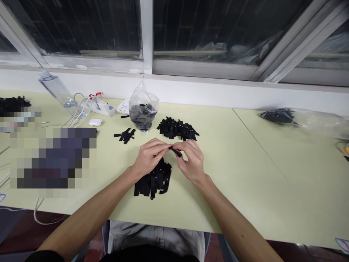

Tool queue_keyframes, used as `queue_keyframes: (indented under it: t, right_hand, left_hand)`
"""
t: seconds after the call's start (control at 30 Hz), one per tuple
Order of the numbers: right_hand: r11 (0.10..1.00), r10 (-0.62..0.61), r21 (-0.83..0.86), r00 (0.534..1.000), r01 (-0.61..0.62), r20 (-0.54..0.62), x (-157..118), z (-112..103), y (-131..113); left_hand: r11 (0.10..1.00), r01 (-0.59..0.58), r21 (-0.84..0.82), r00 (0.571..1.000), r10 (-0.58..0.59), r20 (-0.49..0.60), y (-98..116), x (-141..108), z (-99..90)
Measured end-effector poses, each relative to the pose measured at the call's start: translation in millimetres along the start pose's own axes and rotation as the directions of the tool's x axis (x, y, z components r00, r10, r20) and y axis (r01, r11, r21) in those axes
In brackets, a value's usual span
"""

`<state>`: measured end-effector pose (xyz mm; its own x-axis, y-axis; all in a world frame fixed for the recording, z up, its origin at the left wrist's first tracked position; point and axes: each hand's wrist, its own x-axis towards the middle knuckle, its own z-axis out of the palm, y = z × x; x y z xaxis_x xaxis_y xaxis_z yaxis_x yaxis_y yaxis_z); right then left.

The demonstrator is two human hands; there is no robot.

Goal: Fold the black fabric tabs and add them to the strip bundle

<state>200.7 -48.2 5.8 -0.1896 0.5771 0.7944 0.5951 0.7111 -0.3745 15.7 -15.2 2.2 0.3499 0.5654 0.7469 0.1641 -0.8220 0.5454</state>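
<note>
Between my two hands, above the table, is a short black fabric strap (177,152). My left hand (149,154) pinches its left end with thumb and fingers. On the other side my right hand (191,157) grips the same strap, fingers closed about it. Just below my left hand lies a pile of black straps (154,182) with small white marks, partly covered by the hand. Beyond my hands is a second heap of black straps (177,128). A few more loose straps (125,135) lie to the left.
A clear plastic bag (144,109) of black pieces stands at the back. To the left are a water bottle (61,92), a power strip (102,107) with cables and a white earbud case (95,122). Another plastic bag (300,120) lies at the right. Windows rise behind the table.
</note>
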Motion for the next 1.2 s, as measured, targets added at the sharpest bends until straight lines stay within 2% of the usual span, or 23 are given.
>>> queue_keyframes:
  t: [0.13, 0.23, 0.67, 0.87, 1.07, 1.2]
  right_hand:
    - [1.0, 0.011, -0.015, 1.0, -0.011, -0.024, -1.4, 1.0, 0.0]
    - [1.0, -0.007, -0.02, 1.0, 0.007, -0.006, -2.6, 0.7, 2.2]
    - [0.999, -0.003, -0.037, 1.0, 0.003, 0.001, -3.5, 1.5, 2.2]
    - [0.997, 0.07, -0.044, 0.998, -0.069, 0.011, 0.0, 2.4, -1.6]
    - [0.983, 0.185, 0.009, 0.983, -0.185, 0.014, 0.5, 5.0, -4.2]
    - [0.968, 0.246, 0.037, 0.969, -0.247, 0.034, -0.1, 7.1, -4.7]
  left_hand:
    - [0.996, -0.076, 0.044, 0.997, 0.076, 0.011, -3.3, 1.1, -2.6]
    - [0.995, -0.085, 0.053, 0.996, 0.085, 0.019, -4.9, 1.2, -3.4]
    - [0.998, 0.061, 0.001, 0.997, -0.061, 0.041, 1.3, 1.2, -1.3]
    - [0.998, 0.056, -0.001, 0.998, -0.056, 0.0, 2.2, 0.9, 1.9]
    - [0.996, 0.028, 0.09, 0.996, -0.021, -0.084, -1.0, -0.5, 4.1]
    - [0.991, 0.016, 0.13, 0.997, -0.006, -0.078, -2.1, -0.9, 4.3]
